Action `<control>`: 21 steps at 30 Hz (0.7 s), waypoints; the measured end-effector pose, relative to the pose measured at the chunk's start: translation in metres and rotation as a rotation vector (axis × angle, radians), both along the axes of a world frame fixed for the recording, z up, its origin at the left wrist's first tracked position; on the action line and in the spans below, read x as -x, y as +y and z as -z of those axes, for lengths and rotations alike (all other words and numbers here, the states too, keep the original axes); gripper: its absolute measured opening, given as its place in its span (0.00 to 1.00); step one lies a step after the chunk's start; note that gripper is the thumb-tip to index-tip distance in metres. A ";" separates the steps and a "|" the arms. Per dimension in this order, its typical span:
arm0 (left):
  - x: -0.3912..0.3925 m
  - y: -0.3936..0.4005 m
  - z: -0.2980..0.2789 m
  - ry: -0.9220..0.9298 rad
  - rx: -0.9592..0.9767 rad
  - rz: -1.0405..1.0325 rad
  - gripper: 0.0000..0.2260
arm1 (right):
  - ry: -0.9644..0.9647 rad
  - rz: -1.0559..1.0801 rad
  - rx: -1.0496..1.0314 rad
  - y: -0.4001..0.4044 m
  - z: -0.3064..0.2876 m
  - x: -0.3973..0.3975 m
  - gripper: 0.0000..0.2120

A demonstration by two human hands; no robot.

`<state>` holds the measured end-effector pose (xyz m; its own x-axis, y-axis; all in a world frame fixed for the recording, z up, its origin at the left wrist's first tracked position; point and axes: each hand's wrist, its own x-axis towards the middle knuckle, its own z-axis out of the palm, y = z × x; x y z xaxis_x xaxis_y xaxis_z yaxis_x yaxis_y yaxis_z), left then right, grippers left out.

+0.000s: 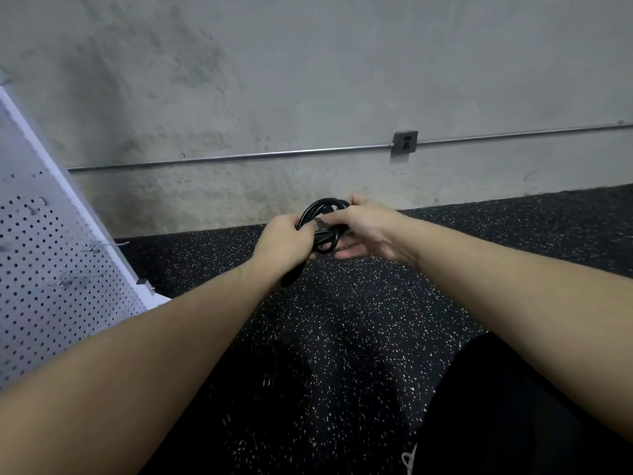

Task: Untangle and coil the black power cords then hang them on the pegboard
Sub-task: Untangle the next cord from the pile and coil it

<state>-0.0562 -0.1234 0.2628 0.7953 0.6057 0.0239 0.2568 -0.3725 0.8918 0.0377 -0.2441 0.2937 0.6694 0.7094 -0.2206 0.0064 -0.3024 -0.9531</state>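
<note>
Left hand (286, 240) and right hand (368, 228) both grip coiled black cord (320, 214), keeping loops bundled | cord held right of pegboard (51, 269), well apart | hooks unused.

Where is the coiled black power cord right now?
In the head view, centre frame: the coiled black power cord is gripped between the left hand and right hand, above the speckled floor.

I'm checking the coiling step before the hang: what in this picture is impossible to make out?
- Head view: the middle of the black coiled power cord is hidden by the left hand and right hand gripping it.
- Its plug ends: not identifiable.
- The white perforated pegboard is cut off by the left edge; its metal hooks are small and blurred.
</note>
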 end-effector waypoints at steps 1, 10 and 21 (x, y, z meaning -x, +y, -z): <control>0.001 -0.002 0.000 -0.018 0.059 -0.023 0.10 | -0.009 -0.006 -0.001 0.001 -0.001 0.001 0.13; 0.006 -0.013 -0.002 -0.130 0.250 -0.168 0.03 | -0.006 -0.073 0.159 0.004 -0.004 0.005 0.11; 0.028 -0.002 -0.014 -0.098 0.261 -0.030 0.05 | -0.059 -0.245 -0.012 -0.010 0.001 0.003 0.19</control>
<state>-0.0841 -0.1255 0.2767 0.7785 0.6248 -0.0606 0.1724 -0.1199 0.9777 0.0347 -0.2538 0.2922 0.4886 0.8544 -0.1769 0.1343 -0.2740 -0.9523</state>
